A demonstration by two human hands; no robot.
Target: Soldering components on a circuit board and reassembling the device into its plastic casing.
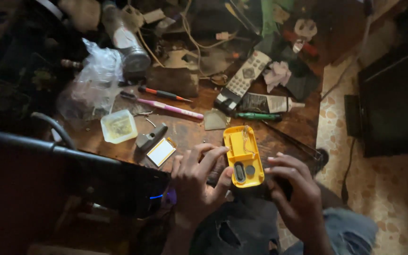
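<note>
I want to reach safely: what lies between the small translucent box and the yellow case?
In the head view, between the translucent box and the yellow case lie a grey tool and a small white-faced card.

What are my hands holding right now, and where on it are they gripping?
An open yellow plastic casing. The left hand grips its left edge near the bottom end; the right hand has fingertips at its lower right corner.

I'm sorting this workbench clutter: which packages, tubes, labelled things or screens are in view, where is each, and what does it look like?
Tube: behind the yellow casing that both hands hold, lying flat, dark and white, white cap.
Cylindrical can: upper left, lying down, silvery with pale label.
Small tub: left of centre, square, translucent yellowish.
Plastic bag: far left, clear, crumpled.
Dark screen: on the floor, right.
</note>
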